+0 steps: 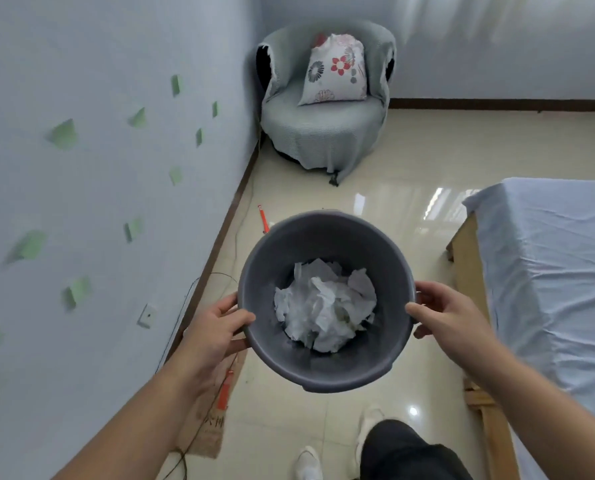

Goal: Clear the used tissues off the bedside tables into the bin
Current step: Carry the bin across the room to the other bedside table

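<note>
A round dark grey bin (327,237) hangs in the air in front of me, above the tiled floor. Crumpled white tissues (325,306) fill its bottom. My left hand (216,330) grips the bin's left rim, thumb over the edge and fingers under it. My right hand (445,315) grips the right rim the same way, thumb on top. No bedside table is in view.
A wall with green stickers (64,133) runs along the left. A grey armchair (323,133) with a flowered cushion (337,69) fills the far corner. The bed (559,271) with a pale sheet stands on the right. Cables, a red pen (263,220) and cardboard (206,431) lie by the skirting.
</note>
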Demonstrator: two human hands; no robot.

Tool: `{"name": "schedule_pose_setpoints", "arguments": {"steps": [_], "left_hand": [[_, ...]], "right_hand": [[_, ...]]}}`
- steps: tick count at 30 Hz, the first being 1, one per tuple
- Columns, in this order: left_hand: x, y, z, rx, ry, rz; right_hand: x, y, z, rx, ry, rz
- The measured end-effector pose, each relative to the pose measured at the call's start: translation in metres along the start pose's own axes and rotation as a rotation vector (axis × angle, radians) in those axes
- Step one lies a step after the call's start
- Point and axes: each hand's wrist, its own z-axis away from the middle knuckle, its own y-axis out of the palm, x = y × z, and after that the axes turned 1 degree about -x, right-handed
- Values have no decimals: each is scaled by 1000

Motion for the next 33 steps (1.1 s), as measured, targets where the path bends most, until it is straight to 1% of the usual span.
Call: {"name": "schedule_pose_setpoints", "arguments": {"steps": [4,10,14,18,21,24,29,33], "left_hand": [[-47,40,-88,34,15,-59],[-117,126,-202,51,-15,-125],[-173,174,-264,59,-17,-116],[-224,210,-326,79,-5,-66],[-255,230,-382,92,-5,-55],[-285,250,-446,106,18,-60],[-352,281,-557,218,11,-101],[-422,313,-635,322,57,-137]], "right_hand": [[-11,-26,-69,-82,44,-31],[-25,-80,-187,-162,146,-66],[2,-131,-264,-165,145,-63],[32,-174,-339,-212,119,-56],[43,-192,-395,-241,124,-93],[50,-198,-450,-234,145,-135],[63,-206,-544,-302,212,-154],[87,-228,-611,-396,209,-193]]}}
